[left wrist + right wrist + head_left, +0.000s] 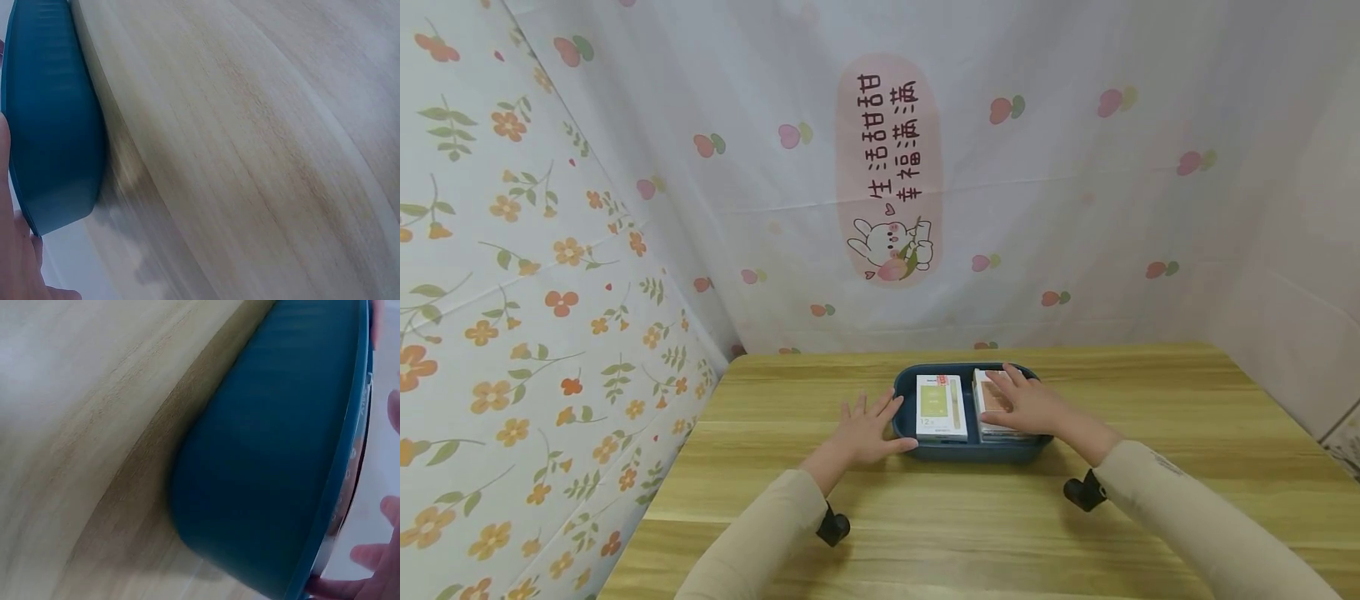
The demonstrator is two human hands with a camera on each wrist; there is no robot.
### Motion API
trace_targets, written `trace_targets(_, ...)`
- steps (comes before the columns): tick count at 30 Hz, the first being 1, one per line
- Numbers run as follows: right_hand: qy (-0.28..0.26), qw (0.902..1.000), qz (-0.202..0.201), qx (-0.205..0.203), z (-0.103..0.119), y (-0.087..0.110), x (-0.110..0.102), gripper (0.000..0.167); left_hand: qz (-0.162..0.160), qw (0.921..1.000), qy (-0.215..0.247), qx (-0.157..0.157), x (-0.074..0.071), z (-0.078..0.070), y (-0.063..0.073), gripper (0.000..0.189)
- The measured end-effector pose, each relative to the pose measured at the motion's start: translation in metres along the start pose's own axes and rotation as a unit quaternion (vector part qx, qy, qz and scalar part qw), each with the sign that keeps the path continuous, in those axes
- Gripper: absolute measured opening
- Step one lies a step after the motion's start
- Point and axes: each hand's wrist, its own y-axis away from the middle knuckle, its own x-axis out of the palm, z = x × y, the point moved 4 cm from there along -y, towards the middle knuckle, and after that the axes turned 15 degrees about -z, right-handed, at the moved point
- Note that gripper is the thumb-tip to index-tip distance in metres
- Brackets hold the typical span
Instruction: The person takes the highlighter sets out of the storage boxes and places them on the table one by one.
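Head view: a blue two-compartment tray [973, 453] stands right of centre in the lower half of the frame, on a wood-grain table [925, 521]. Its left compartment holds a white-and-green box [942, 408]; its right compartment holds a white-and-brown box [995, 397], partly covered. The left hand [867, 433] lies at the tray's left end, fingers spread, none curled round it. The right hand [1028, 404] reaches across the right end, fingers spread above the white-and-brown box; whether every fingertip makes contact cannot be determined.

Left wrist view: the tray's outer wall occupies the upper left; part of the left hand shows along the left edge, beside the rim.

Right wrist view: the tray fills the centre right. The right hand's fingers stand apart at the lower right, one digit at the rim; no pinch is visible.
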Motion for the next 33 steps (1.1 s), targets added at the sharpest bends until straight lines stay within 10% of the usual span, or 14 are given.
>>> trace_targets(33,0.041,0.9876,0.022,0.150,0.021,-0.020,0.014,0.073,0.008,0.9997,0.022,-0.010,0.004,0.002,-0.001,0.086)
